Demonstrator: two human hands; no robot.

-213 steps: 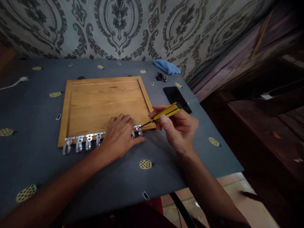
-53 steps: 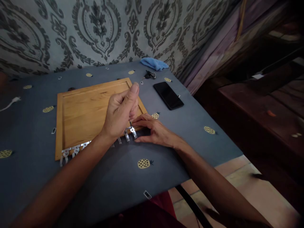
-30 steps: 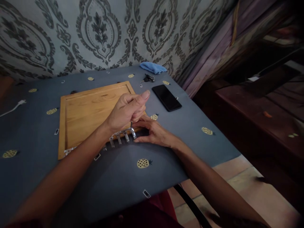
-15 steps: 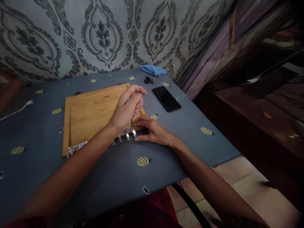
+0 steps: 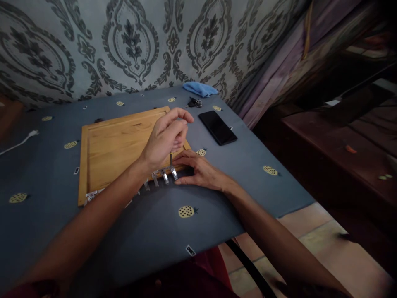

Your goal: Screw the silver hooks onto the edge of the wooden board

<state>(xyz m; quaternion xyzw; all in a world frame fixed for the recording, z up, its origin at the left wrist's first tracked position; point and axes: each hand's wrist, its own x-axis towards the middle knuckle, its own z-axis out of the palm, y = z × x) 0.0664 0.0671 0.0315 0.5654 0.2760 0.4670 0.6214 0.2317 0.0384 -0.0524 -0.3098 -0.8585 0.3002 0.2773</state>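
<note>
A wooden board [image 5: 120, 145] with a raised frame lies flat on the table. Along its near edge runs a metal strip with several shiny hooks [image 5: 165, 177], partly covered by my left forearm. My left hand [image 5: 167, 138] is closed over the near right part of the board. From beneath it a thin metal shaft, seemingly a screwdriver [image 5: 171, 159], points down at the strip beside the rightmost hook; its handle is hidden in my fingers. My right hand [image 5: 200, 170] grips the board's near right corner, fingers on the wood and thumb beside the end hook.
A black phone [image 5: 217, 127] lies right of the board, with keys [image 5: 194, 102] and a blue cloth [image 5: 200, 88] behind it. A white cable [image 5: 21, 141] is at the left. Blue cloth with pineapple prints covers the table [image 5: 214, 219]; dark furniture [image 5: 335, 145] stands at the right.
The view has shifted slightly, so the board sits a little further left. My left hand has turned very slightly over the shaft; my right hand stays at the corner.
</note>
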